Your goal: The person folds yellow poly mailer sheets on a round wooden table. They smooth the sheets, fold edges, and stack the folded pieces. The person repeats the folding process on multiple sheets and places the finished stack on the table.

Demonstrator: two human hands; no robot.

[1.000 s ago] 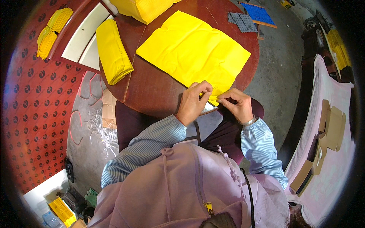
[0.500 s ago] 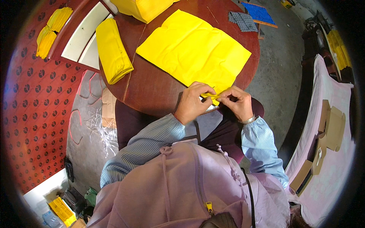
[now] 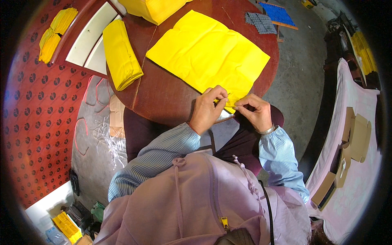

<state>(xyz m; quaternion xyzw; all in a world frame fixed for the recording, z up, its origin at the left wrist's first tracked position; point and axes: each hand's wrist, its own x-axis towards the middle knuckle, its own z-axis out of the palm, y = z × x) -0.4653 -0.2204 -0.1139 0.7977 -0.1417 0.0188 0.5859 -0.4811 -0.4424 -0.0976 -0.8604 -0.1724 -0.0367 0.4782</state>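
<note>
A flat yellow cloth piece [image 3: 208,51], lightly creased, lies across the round table, its near corner reaching the front edge. My right hand [image 3: 256,113] pinches that corner between thumb and fingertips, where the cloth is gathered or folded. Just left of it, my left hand [image 3: 207,108] is closed in a pinch over the same corner. Its fingertips hide whatever is between them, so I cannot tell whether they grip cloth or something finer.
On the brown round table [image 3: 163,102] lie a folded yellow bundle [image 3: 121,55] at left and a larger yellow stack [image 3: 157,10] behind. A grey knobbly mat [image 3: 260,23] sits at the far right edge. Open cardboard boxes [image 3: 345,153] rest on a pink-covered surface [image 3: 363,179].
My left fingers have lifted slightly away from the fold and drawn together into a tighter pinch. My right hand stays nearly in place, and the cloth lies as before.
</note>
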